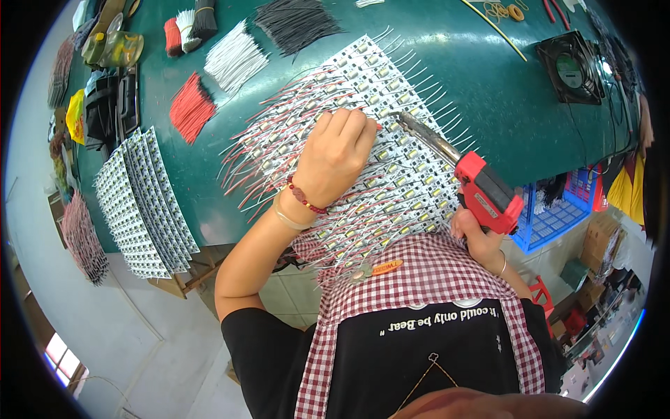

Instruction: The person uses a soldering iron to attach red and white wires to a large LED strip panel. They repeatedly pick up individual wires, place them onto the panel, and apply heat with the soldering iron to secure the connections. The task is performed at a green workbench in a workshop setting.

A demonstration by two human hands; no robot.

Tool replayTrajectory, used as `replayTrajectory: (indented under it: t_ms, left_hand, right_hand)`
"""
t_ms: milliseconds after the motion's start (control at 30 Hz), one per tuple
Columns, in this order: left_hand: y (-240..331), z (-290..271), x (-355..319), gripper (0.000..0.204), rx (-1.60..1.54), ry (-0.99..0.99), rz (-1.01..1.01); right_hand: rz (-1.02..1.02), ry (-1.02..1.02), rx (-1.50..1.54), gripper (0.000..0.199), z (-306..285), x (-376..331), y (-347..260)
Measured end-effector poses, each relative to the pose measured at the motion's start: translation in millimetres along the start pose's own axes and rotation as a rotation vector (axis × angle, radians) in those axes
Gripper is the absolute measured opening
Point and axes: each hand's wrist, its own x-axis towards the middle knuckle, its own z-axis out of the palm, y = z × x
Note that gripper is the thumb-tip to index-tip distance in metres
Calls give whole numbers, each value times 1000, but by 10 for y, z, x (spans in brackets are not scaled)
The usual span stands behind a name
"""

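Note:
A large panel of white circuit boards (pixel 412 164) lies in front of me at the table's near edge, with rows of small components and thin red and white wires sticking out. My left hand (pixel 338 150) rests over its middle, fingers pinched together; a short red wire (pixel 379 127) shows at the fingertips. My right hand (pixel 478 234) grips the handle of a red and black soldering gun (pixel 488 192). The gun's metal tip points left and reaches the boards just right of my left fingertips. Whether the tip touches a board, I cannot tell.
Piles of red wires (pixel 192 107), white wires (pixel 236 57) and black wires (pixel 296 24) lie across the green table (pixel 516 140). A stack of board panels (pixel 143 209) sits at the left edge. A black fan (pixel 571 66) stands far right, above a blue crate (pixel 551 216).

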Motion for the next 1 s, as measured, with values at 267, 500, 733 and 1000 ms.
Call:
replayTrajectory:
  t_ms: [267, 500, 733, 1000]
  left_hand:
    - [103, -197, 26, 17, 38, 82, 6]
    - [154, 16, -91, 20, -117, -13, -32]
    - [182, 32, -56, 29, -149, 16, -72]
    - [155, 34, -34, 24, -145, 9, -68]
  right_hand:
    - [-89, -41, 25, 40, -95, -58, 130]
    - [-33, -66, 30, 23, -119, -91, 125]
    - [116, -66, -3, 12, -145, -120, 94]
    - [62, -65, -132, 13, -158, -130, 146]
